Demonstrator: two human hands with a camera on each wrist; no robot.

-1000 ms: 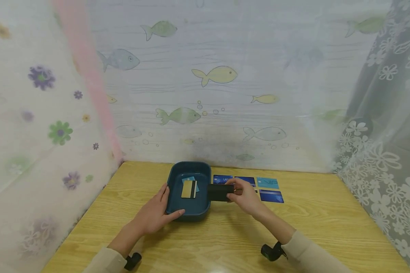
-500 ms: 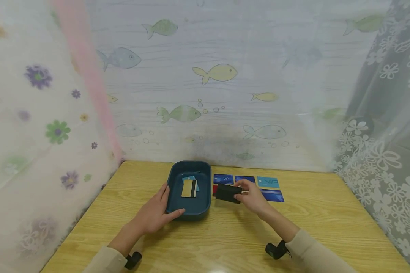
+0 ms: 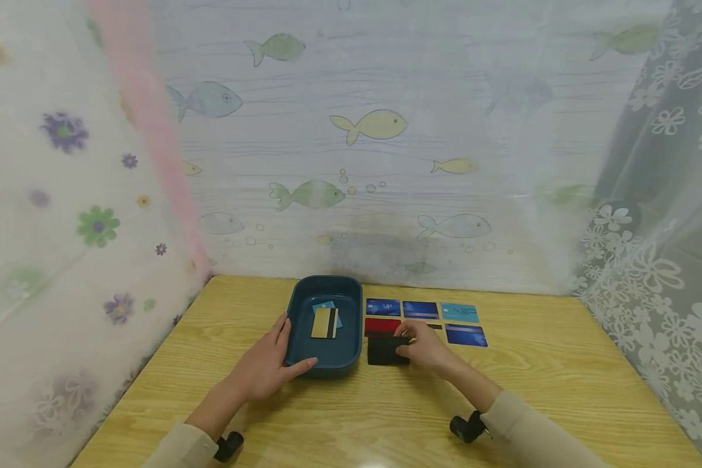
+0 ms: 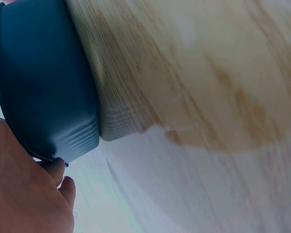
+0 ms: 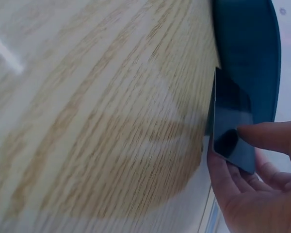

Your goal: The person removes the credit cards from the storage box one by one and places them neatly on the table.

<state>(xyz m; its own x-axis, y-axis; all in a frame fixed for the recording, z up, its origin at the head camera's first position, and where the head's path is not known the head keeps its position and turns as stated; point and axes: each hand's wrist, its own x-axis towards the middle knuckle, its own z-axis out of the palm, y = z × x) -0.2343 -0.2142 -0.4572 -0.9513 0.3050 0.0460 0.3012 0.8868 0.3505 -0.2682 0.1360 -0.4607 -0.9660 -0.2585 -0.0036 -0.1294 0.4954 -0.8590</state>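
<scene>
My left hand (image 3: pixel 263 364) holds the near left corner of a dark blue tray (image 3: pixel 358 338), fingers along its outer side and thumb at the front rim. In the left wrist view, fingertips show at the tray's (image 4: pixel 43 82) edge. Inside the tray, a gold card (image 3: pixel 322 323) with a black stripe lies over a light blue card (image 3: pixel 332 305). My right hand (image 3: pixel 427 348) pinches a black card (image 3: pixel 383 353) by its right end, just right of the tray. In the right wrist view, the card (image 5: pixel 230 116) stands tilted, thumb on one face and fingers behind.
Cards lie in two rows right of the tray: a blue VIP card (image 3: pixel 383 307), a striped blue card (image 3: pixel 420 310), a light blue card (image 3: pixel 460 312), a red card (image 3: pixel 381 326) and another striped blue card (image 3: pixel 467 335). One more is mostly behind my right hand. Printed curtains surround the wooden table (image 3: pixel 532 377).
My right hand has drawn the black card away from the tray's right rim and down toward the table's near side, uncovering the red card. My left hand stays on the tray.
</scene>
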